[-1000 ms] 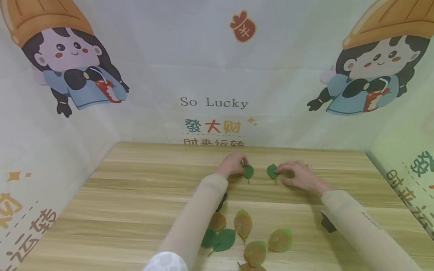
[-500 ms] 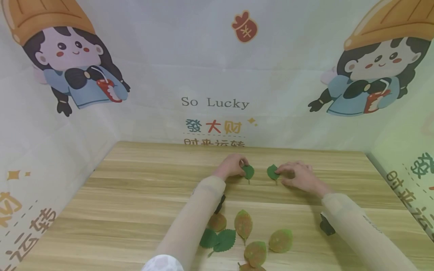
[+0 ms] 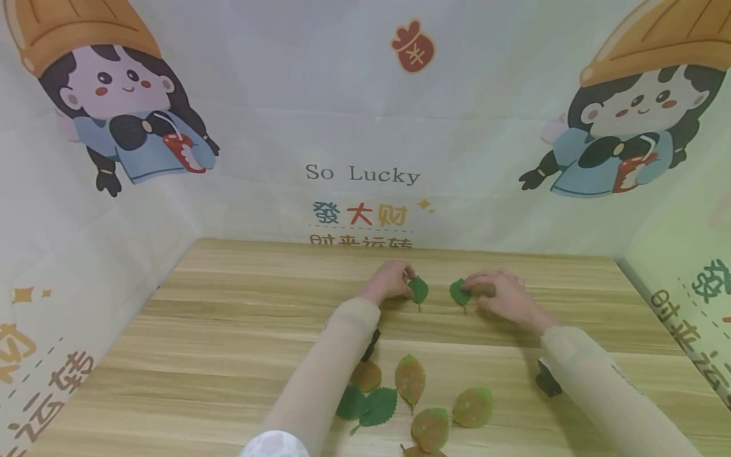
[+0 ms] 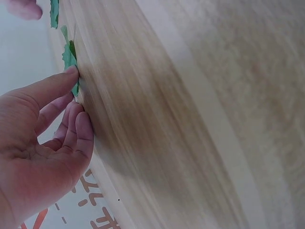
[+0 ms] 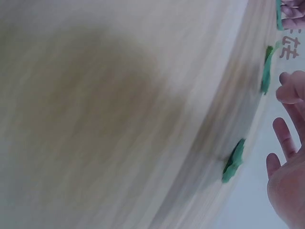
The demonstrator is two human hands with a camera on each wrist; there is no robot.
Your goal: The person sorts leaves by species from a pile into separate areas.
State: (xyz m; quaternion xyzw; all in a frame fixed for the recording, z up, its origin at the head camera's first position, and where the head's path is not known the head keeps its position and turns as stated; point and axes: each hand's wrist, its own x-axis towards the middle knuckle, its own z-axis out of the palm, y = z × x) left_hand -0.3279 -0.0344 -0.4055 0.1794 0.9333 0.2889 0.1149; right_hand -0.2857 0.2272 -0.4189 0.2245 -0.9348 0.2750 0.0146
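In the head view my left hand [image 3: 393, 281] is at the far middle of the table, with thumb and forefinger pinching the edge of a serrated green leaf [image 3: 419, 290]. The left wrist view shows the thumb on this leaf [image 4: 70, 57]. My right hand [image 3: 505, 297] has its fingers spread and slightly bent; a fingertip overlaps a second green leaf [image 3: 459, 292] in the head view. From the right wrist, those fingers appear apart from that leaf [image 5: 267, 70]. Another green leaf [image 5: 233, 162] lies near them there, mostly hidden by the hand in the head view.
Nearer on the wooden table [image 3: 228, 343] are several orange-green leaves, among them a pointed one [image 3: 410, 379] and a rounded one [image 3: 473, 407]. Two green leaves [image 3: 378, 406] overlap beside my left forearm. A printed cloth [image 3: 257, 146] surrounds the table's back and sides.
My right hand's fingers have shifted slightly at the second green leaf and look a little blurred. The left hand stays at its leaf, and the nearer leaves have not moved.
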